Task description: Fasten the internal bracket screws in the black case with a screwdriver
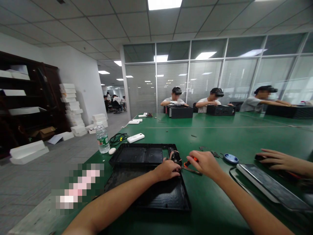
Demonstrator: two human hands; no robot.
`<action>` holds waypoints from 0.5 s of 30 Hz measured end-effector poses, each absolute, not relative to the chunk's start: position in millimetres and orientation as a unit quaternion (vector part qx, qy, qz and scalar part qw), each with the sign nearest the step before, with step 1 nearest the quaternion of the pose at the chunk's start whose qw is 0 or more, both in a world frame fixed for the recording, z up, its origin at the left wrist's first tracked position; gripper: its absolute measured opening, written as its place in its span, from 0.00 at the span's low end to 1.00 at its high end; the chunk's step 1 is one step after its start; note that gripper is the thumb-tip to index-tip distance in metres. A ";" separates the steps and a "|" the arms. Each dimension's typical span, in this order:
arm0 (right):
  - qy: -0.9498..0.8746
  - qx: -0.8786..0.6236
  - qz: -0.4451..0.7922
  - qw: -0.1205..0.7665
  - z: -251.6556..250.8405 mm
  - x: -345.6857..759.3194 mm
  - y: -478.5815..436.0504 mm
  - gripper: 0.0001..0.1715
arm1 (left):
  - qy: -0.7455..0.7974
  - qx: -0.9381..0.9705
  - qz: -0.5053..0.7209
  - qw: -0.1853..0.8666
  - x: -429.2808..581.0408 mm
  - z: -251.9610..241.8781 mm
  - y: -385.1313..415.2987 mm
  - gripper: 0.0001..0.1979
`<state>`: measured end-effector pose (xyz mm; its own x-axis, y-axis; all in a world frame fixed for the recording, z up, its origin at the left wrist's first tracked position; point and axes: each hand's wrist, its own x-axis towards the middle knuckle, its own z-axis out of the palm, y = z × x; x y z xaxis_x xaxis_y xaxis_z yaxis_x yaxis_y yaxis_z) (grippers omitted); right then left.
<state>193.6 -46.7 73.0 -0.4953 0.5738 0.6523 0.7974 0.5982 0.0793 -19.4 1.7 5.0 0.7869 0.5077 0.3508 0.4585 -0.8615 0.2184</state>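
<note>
My right hand (pixel 206 164) is closed around an orange-and-black screwdriver (pixel 191 162), which points left toward a bundle of thin wires (pixel 174 154) and a small dark part. My left hand (pixel 167 170), fingers curled together, is right beside that part; what they grip is hidden behind them. Under my left forearm lies an open black plastic case (pixel 163 199), its shallow inside facing up. Its other half, a black framed panel (pixel 137 154), adjoins it on the far side. More wires (pixel 193 171) trail onto the green table (pixel 207 202) below the screwdriver.
A water bottle (pixel 102 138), black cable (pixel 117 139) and white power bank (pixel 136 138) stand left. Right are a blue round dish (pixel 231 159), a tablet-like device (pixel 269 182) and another person's hand (pixel 281 160). Across the table, people work at black computer cases (pixel 181 112).
</note>
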 end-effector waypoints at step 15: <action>-0.857 -0.392 -0.144 0.301 74.2 203.8 -44.4 0.16 | 0.262 0.943 0.193 0.073 -17.6 9.1 -0.6 0.11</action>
<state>203.8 -44.4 74.2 -0.5117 0.5844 0.6297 0.7584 0.6517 0.0115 -17.6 -0.6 9.1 0.7886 0.5219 0.3252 0.4659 -0.8522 0.2380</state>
